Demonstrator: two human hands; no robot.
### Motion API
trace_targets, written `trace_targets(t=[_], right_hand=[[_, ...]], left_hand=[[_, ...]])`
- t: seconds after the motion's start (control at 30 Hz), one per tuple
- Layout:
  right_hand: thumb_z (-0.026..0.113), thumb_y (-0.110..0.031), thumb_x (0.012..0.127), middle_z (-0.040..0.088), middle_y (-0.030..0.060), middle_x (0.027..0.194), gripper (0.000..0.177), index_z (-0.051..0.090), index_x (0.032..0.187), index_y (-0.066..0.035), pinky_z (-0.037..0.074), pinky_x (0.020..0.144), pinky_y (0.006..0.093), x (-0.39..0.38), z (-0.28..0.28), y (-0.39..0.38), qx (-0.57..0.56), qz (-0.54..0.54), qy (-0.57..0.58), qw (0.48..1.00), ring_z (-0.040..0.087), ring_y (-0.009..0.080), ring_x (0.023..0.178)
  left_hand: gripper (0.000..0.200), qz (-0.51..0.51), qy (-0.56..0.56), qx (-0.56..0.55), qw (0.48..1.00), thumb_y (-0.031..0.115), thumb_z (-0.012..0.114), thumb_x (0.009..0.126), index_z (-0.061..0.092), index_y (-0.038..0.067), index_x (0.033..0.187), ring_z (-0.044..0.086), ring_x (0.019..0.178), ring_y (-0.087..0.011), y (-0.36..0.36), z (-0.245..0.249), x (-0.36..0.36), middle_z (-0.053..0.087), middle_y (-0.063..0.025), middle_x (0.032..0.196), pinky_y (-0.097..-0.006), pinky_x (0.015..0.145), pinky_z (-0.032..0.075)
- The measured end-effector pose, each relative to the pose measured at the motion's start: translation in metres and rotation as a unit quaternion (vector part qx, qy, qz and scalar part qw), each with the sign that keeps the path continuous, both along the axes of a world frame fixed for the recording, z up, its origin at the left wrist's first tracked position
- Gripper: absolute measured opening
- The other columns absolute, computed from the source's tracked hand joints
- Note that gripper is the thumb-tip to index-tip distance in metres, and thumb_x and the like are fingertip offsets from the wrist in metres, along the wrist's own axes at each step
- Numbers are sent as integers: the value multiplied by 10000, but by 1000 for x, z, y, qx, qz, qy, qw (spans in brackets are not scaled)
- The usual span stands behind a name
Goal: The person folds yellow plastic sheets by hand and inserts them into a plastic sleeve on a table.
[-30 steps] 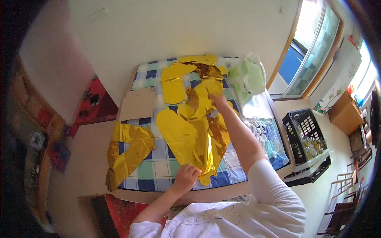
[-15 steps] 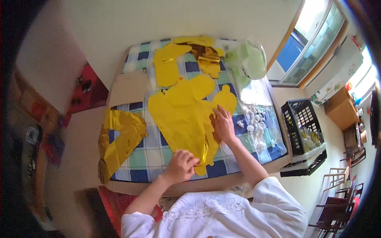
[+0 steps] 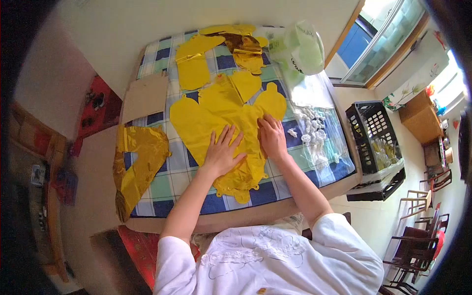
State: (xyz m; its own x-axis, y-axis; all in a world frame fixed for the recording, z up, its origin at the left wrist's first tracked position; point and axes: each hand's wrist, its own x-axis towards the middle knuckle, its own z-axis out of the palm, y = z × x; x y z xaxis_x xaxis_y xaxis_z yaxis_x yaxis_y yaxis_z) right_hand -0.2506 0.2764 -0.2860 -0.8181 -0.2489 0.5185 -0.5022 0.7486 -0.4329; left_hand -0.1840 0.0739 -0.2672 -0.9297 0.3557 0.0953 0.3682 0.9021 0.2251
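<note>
A flat, uninflated gold foil balloon (image 3: pixel 196 120) with rounded lobes and small edge tabs lies on a plaid-covered bed. My left hand (image 3: pixel 223 153) rests palm down on its lower middle, fingers spread. On the balloon's right side, my right hand (image 3: pixel 273 138) has its fingers bent together at the foil's edge, seeming to pinch it; the fingertips are partly hidden. The foil's lower end is crinkled and shiny.
Another gold foil piece (image 3: pixel 142 147) lies left, near cardboard (image 3: pixel 146 97). More foil (image 3: pixel 193 71) lies at the back. A pale green plastic bag (image 3: pixel 297 46) and small white items (image 3: pixel 314 130) are on the right. A black crate (image 3: pixel 372 140) stands beside the bed.
My left hand has gone from the balloon's lower tip up onto its middle and spread flat. The lower end has unfolded wider. My right hand remains at the right edge, fingers more bent.
</note>
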Motion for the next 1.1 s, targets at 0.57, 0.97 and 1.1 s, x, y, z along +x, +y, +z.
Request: trace_targets(t=[0.57,0.97,1.1], right_hand=[[554,-66,846,575,178,1203,301,604,1142,-43,392,999,456,0,3,1,-11,26,28,999,501,346,1176],[571,-218,961,658,69,793,370,442,1290,-108,471,559,269,74,84,-6,-466,155,-584,647,624,130,670],[569,-140,952,625,64,762,338,434,1255,-76,497,560,275,65,37,7,-287,121,-454,835,601,142,644]], left_hand=[[516,-67,4,-16,998,417,445,957,373,250,1440,214,1423,-290,-1,8,9,284,-86,1526,-579,1128,141],[515,-64,33,-19,997,391,409,974,342,212,1453,247,1412,-254,-8,-11,4,298,-49,1523,-568,1130,158],[514,-57,20,5,998,389,421,970,356,206,1445,251,1410,-250,-6,-3,5,304,-50,1520,-567,1129,159]])
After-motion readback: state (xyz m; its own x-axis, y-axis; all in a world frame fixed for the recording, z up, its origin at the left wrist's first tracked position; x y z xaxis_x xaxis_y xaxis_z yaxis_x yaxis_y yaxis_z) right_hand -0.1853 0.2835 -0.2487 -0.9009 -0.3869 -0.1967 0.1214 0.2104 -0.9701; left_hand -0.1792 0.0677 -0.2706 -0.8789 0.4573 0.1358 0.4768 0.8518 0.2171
